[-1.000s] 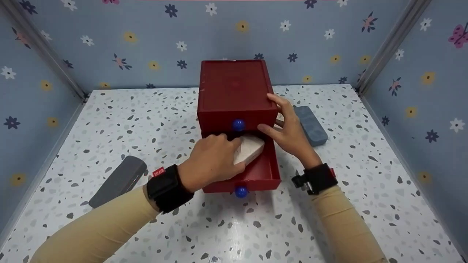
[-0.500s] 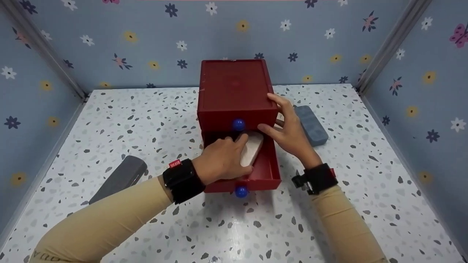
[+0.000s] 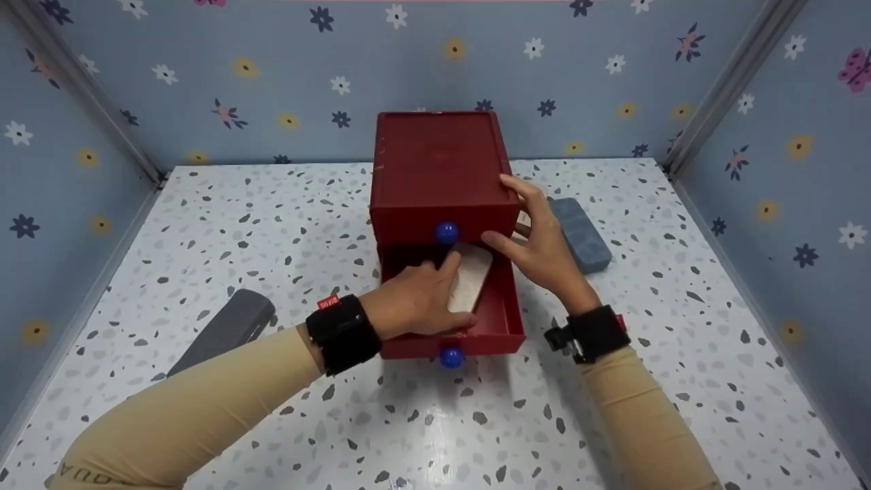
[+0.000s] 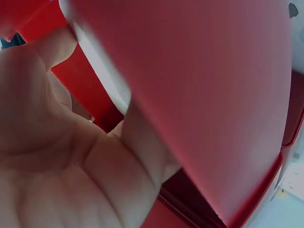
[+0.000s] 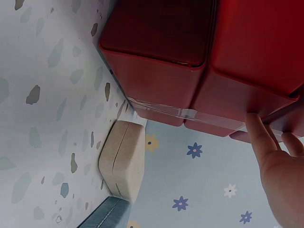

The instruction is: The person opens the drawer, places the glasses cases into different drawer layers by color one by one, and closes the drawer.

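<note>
A dark red two-drawer unit [image 3: 439,160] with blue knobs stands in the middle, its lower drawer [image 3: 500,313] pulled out. Inside that drawer lies an off-white, tapered glasses case [image 3: 471,275], tilted toward the back. My left hand [image 3: 415,299] reaches into the drawer and holds the case, thumb at its near end and index finger along its left edge; the other fingers are hidden. In the left wrist view the case's pale edge [image 4: 107,78] shows between thumb and fingers. My right hand [image 3: 544,248] grips the unit's right side, thumb on the front and a finger on the top edge.
A dark grey case [image 3: 224,330] lies on the speckled table [image 3: 286,224] at left, beside the left sleeve. Behind the right hand is a blue-grey case [image 3: 582,235], and a beige case [image 5: 122,159] sits close by the unit. Flowered walls [image 3: 272,88] enclose the table.
My left hand has moved right and deeper across the drawer, and the glasses case has turned more lengthwise. The last half second shows little movement. The right hand stays on the unit.
</note>
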`<state>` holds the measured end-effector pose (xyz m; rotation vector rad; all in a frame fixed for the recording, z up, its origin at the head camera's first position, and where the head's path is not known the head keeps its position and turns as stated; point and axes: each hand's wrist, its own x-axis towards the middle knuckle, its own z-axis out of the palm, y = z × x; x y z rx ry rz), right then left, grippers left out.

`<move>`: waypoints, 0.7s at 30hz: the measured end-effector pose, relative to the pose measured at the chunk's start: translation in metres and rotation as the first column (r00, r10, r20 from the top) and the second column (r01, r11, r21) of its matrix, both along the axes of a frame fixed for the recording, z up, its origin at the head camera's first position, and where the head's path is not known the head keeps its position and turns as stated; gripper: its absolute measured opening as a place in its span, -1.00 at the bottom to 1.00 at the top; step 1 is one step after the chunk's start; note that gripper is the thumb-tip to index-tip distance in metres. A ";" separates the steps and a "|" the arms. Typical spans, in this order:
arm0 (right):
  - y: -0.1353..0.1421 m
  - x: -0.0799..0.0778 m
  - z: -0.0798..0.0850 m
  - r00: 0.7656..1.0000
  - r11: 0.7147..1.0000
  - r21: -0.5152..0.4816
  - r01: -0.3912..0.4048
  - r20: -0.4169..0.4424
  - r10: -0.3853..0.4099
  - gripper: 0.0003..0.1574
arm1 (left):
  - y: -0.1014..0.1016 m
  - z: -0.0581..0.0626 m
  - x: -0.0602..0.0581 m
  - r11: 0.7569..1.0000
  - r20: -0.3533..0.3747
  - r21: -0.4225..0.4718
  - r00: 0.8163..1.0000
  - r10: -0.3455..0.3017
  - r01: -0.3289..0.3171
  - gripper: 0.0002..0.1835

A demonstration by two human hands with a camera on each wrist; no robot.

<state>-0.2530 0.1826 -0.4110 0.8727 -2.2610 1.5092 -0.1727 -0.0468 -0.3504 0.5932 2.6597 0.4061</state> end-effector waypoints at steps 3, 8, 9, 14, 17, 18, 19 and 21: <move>0.001 0.000 0.000 1.000 1.000 0.002 0.000 -0.001 0.000 -0.03 | -0.001 0.002 -0.002 1.000 0.048 0.003 0.999 0.003 -0.003 -0.03; 0.002 -0.001 0.001 1.000 1.000 0.016 0.012 -0.001 -0.012 -0.03 | -0.001 0.003 -0.004 1.000 0.068 0.016 0.998 0.001 -0.002 -0.08; 0.002 -0.001 0.001 1.000 1.000 0.019 0.014 -0.001 -0.014 -0.03 | -0.001 0.003 -0.005 1.000 0.070 0.016 0.998 0.005 -0.006 -0.09; 0.001 0.000 0.001 1.000 1.000 0.014 0.014 0.000 -0.014 -0.03 | 0.001 0.004 -0.007 0.999 0.110 0.017 0.994 0.029 -0.031 -0.04; 0.000 0.000 0.001 1.000 1.000 -0.001 0.009 0.002 -0.009 -0.02 | 0.003 0.005 -0.006 0.999 0.128 0.027 0.991 0.033 -0.036 -0.02; 0.000 0.000 0.001 1.000 1.000 -0.005 0.009 0.005 -0.009 -0.02 | 0.004 0.005 -0.006 0.999 0.131 0.031 0.991 0.032 -0.037 -0.03; -0.001 0.000 0.000 1.000 1.000 -0.009 0.009 0.008 -0.009 -0.02 | 0.004 0.005 -0.006 0.999 0.131 0.036 0.991 0.029 -0.034 -0.06; -0.001 0.000 0.000 1.000 1.000 -0.012 0.014 0.017 -0.013 -0.01 | 0.004 0.005 -0.004 0.999 0.131 0.048 0.991 0.014 -0.021 -0.11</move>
